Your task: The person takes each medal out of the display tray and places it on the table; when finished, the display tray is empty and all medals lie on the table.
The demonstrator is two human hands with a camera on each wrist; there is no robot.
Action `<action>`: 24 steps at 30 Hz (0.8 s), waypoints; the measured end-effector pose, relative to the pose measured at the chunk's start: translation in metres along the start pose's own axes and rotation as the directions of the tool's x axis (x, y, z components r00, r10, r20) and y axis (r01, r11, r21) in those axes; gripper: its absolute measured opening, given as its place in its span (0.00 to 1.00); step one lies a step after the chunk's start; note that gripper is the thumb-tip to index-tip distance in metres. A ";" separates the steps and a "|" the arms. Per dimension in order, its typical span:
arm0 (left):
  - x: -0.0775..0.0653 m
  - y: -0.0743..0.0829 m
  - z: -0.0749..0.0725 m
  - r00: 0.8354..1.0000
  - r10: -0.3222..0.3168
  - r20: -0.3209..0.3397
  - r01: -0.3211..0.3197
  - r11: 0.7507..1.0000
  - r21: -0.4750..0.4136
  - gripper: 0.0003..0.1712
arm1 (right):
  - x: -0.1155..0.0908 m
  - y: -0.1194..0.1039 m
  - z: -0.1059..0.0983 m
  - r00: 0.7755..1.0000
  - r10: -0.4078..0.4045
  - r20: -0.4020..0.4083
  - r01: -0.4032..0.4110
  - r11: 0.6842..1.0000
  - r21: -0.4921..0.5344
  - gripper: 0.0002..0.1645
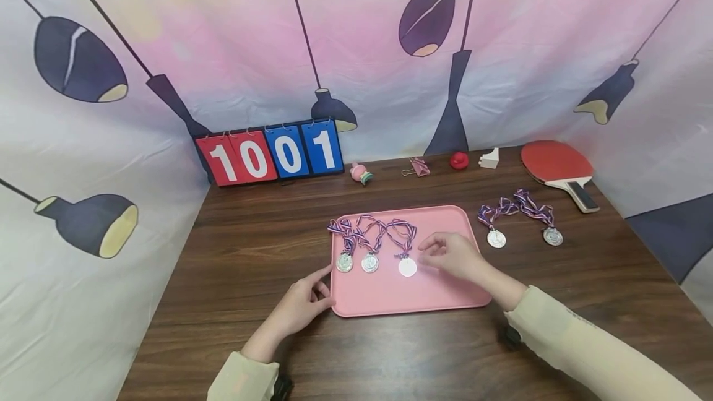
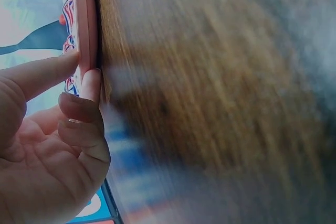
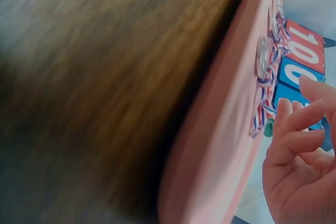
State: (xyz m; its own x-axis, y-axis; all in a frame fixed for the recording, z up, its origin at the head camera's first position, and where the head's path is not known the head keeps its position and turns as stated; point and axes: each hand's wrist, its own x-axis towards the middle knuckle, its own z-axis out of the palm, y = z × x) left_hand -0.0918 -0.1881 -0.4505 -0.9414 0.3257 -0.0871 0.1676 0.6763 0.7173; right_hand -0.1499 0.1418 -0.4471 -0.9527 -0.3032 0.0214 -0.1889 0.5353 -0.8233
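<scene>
The tray (image 1: 384, 296) is touched at left by the left hand (image 1: 298, 306); whether gripped cannot be told. Right of its three medals (image 1: 370, 263), the right hand (image 1: 455, 256) is held empty; the tray's right rim (image 1: 471, 226) is partly hidden.

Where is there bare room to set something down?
Bare: the table left of the pink tray, between the scoreboard and the left hand; the tray's near strip, below its three medals. Crowded: the tray's far left, with ribbons, and the table's far right, with two medals and a paddle.
</scene>
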 end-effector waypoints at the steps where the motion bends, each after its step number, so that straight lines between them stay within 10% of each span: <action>1: 0.000 0.000 0.000 1.000 -0.003 -0.002 0.003 1.000 -0.003 0.33 | 0.001 -0.001 0.002 1.000 0.012 0.015 -0.012 1.000 0.017 0.09; 24: 0.000 0.000 0.000 1.000 0.003 0.006 -0.003 1.000 -0.007 0.34 | 0.010 0.001 0.024 0.991 0.132 0.025 -0.129 0.985 -0.116 0.17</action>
State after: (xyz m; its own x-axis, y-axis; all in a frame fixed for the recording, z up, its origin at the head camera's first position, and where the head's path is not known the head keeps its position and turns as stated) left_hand -0.0913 -0.1881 -0.4507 -0.9392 0.3317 -0.0889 0.1684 0.6703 0.7227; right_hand -0.1539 0.1203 -0.4611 -0.9630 -0.2495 -0.1020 -0.0911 0.6573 -0.7481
